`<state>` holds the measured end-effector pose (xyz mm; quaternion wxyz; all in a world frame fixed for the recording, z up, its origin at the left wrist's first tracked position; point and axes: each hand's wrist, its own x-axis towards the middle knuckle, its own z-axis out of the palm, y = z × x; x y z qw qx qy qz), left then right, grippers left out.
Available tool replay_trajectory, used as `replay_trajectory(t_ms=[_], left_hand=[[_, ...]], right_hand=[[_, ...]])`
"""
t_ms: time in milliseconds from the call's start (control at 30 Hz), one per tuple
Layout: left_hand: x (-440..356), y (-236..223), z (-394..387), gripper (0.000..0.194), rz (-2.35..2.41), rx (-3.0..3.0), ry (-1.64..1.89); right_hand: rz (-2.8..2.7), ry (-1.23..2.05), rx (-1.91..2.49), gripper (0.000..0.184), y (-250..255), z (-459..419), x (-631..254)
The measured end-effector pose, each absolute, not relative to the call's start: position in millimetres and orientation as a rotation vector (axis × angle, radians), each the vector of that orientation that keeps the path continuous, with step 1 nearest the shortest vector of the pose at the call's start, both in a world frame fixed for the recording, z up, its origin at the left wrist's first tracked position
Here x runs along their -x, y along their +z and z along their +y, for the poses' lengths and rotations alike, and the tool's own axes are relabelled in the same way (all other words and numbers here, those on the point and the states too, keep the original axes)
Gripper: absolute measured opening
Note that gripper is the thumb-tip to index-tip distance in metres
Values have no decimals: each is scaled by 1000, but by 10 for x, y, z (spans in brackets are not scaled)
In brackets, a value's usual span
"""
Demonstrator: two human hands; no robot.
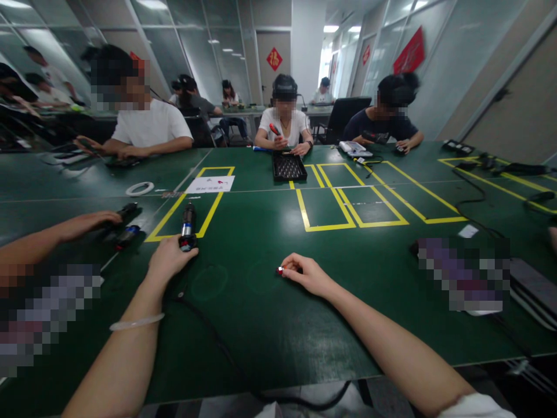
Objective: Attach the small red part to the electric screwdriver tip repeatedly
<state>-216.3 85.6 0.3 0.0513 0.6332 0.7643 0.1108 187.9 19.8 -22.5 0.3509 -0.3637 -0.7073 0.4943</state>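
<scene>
My left hand [170, 256] is closed around the near end of a black flashlight-like cylinder [188, 219] with a blue band. The cylinder lies within a yellow-taped rectangle, its far end pointing away from me. A bit of red shows at its near end, beside my fingers. Over the middle of the green table [243, 325], my right hand [307, 274] pinches a small red and silver piece [279, 270] between thumb and fingertips. The piece is too small to make out its kind.
At left, a co-worker's hand [102, 219] touches a similar cylinder [128, 237]. Ahead are a labelled white sheet [211, 184], a tape roll [140, 188] and a black tray [289, 167] before a seated person. A dark cable [217, 339] crosses the near table; a pouch [533, 287] lies right.
</scene>
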Motion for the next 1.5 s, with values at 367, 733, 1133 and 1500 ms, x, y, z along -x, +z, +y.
replay_trajectory(t_ms=[367,733,1133,1500], left_hand=[[944,6,571,66,2119,-2280,306],[115,-3,125,65,1776,-2457,430],[43,1,69,64,1695,-2503,475],[50,-11,65,64,1719,-2541,465]], right_hand=[[-1813,1193,979,18,-277,237,-1854],[-1835,966,1056,11,-270,263,-1860],[-1981,757,1081,10,-335,311,-1815],[-1998,751,1090,25,-298,258,-1810]])
